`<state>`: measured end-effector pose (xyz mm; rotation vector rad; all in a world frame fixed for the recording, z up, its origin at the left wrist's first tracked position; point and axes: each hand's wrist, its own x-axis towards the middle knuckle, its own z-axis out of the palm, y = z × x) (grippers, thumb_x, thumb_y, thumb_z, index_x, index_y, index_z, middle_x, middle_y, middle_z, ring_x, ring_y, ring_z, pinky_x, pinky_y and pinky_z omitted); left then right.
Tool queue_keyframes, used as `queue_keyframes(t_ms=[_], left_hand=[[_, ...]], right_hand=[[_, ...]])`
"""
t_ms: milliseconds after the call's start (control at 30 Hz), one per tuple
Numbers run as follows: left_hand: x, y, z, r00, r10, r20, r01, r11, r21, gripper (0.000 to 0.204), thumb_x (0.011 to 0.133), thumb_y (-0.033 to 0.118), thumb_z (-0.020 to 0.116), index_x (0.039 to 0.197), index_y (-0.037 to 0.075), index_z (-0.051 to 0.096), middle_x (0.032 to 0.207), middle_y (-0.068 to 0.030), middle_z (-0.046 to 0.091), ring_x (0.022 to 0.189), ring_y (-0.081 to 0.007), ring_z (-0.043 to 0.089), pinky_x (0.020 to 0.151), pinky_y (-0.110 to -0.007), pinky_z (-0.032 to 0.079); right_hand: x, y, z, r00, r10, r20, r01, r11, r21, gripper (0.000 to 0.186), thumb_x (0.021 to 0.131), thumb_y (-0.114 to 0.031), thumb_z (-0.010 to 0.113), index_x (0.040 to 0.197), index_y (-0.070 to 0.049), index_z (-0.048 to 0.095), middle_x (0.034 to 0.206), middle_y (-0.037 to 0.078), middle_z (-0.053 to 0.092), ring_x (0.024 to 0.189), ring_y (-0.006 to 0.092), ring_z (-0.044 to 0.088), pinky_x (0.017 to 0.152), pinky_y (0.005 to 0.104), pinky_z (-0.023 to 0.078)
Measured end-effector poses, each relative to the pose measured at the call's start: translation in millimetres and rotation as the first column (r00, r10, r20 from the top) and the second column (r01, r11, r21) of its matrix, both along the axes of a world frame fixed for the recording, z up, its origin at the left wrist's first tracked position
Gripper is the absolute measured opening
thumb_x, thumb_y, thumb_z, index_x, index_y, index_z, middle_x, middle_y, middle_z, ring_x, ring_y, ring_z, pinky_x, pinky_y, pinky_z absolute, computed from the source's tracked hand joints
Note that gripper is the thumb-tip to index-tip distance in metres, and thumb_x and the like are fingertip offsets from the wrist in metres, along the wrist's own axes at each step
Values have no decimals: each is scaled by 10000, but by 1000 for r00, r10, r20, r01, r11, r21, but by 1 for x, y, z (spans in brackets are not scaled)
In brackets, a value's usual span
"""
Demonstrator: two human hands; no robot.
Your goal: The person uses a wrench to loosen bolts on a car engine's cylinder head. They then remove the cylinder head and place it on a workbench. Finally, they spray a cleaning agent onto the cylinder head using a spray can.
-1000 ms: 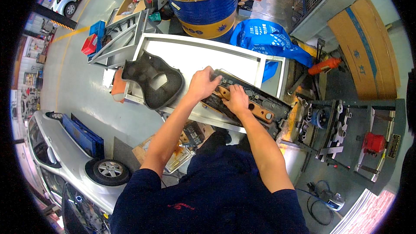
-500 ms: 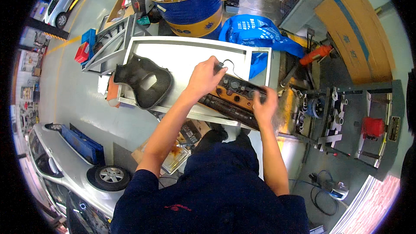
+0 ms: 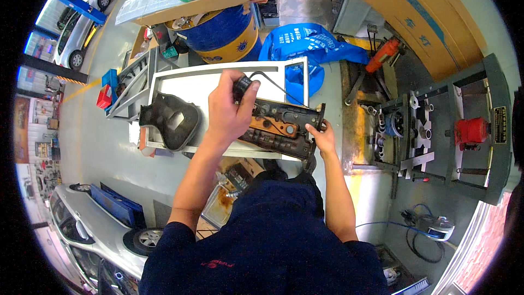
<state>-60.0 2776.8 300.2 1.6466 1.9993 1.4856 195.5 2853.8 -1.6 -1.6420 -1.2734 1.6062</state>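
Note:
An engine valve cover (image 3: pixel 284 114), black with an orange-brown panel inside, rests tilted across the front edge of the white metal table (image 3: pixel 218 71). My right hand (image 3: pixel 322 137) grips its right end, thumb on top and fingers beneath. My left hand (image 3: pixel 229 112) is raised over the cover's left end, pinching a black rounded piece (image 3: pixel 242 86). From near that piece a thin black cord or rubber strip (image 3: pixel 275 83) arcs to the cover's far right corner. Whether the two are joined is hidden by my fingers. Left of them lies a black moulded plastic cover (image 3: pixel 173 123) with a hole.
Behind the table stand a blue and yellow drum (image 3: pixel 224 38) with a cardboard tray (image 3: pixel 207 5) on it, and a blue plastic bag (image 3: pixel 305 46). To the right is a metal rack (image 3: pixel 406 136) with tools and a red device (image 3: pixel 470 133). A silver car (image 3: pixel 98 229) is at the left.
My left hand has moved left and lifted, drawing the black cord out longer. My right hand has shifted to the cover's right end, and the cover lies more level across my view.

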Motion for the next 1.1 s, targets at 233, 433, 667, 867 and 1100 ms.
queue_keyframes(t_ms=[233,433,667,867,1100], left_hand=[[69,20,39,988,-83,-129,89,995,43,246,970,139,765,1023,23,555,700,-71,585,569,-132,526,540,-295,446],[87,21,41,999,47,-15,-47,999,-14,209,986,131,736,1044,31,562,702,-59,572,601,-123,520,563,-300,430],[69,2,84,985,171,6,-169,969,178,111,1073,131,614,1110,54,543,768,2,540,615,-54,494,523,-214,403],[70,-11,116,957,288,38,-286,909,302,116,1056,100,645,1082,43,547,744,22,510,613,-40,487,505,-205,366],[67,-22,143,945,323,53,-321,881,348,126,1079,160,623,1115,56,564,762,-3,560,586,-55,482,463,-206,365]], right_hand=[[0,13,-5,989,-17,-144,-4,989,-148,746,832,-311,904,1369,61,543,1103,139,707,921,204,679,788,365,557],[-7,20,-35,953,-96,-286,17,963,-269,447,895,-244,822,1194,32,640,1063,132,728,933,234,683,805,399,538],[-5,24,-46,951,32,-309,-81,986,-146,603,867,-289,871,1299,4,566,1081,131,697,932,233,675,790,411,569],[14,13,-1,987,42,155,-103,906,410,1008,734,-279,953,1509,16,381,1344,231,533,1165,373,586,1001,475,500],[31,5,30,912,388,130,-386,711,587,454,782,-156,884,1178,-51,690,1204,167,642,1178,386,587,1007,471,501]])
